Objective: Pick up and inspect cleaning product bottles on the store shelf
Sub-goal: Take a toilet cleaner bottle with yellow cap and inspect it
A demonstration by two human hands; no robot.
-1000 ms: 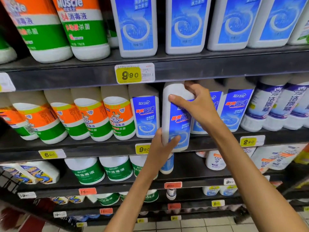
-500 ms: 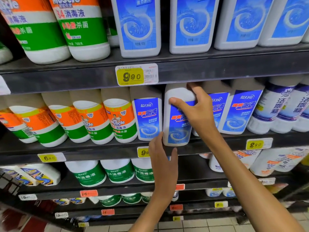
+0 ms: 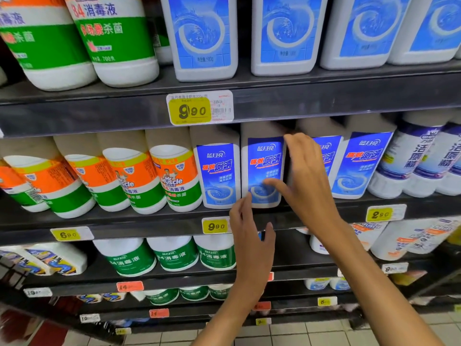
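I am facing a store shelf [image 3: 324,216] where a white bottle with a blue label [image 3: 262,168] is standing upright in its row. To lift it cleanly, I should be gripping both sides. My right hand [image 3: 303,181] is spread open, thumb touching the label; my left hand [image 3: 252,236] is hovering open below, holding nothing.

White rectangular plastic bottle with blue front label [image 3: 264,168] is seen upright on the dark middle shelf [image 3: 154,221], label facing out, base set near the shelf front edge. It is flanked by matching white bottles with blue labels [image 3: 217,171], one just beside it on the left, more to the right. Its neck is hidden behind the shelf above.
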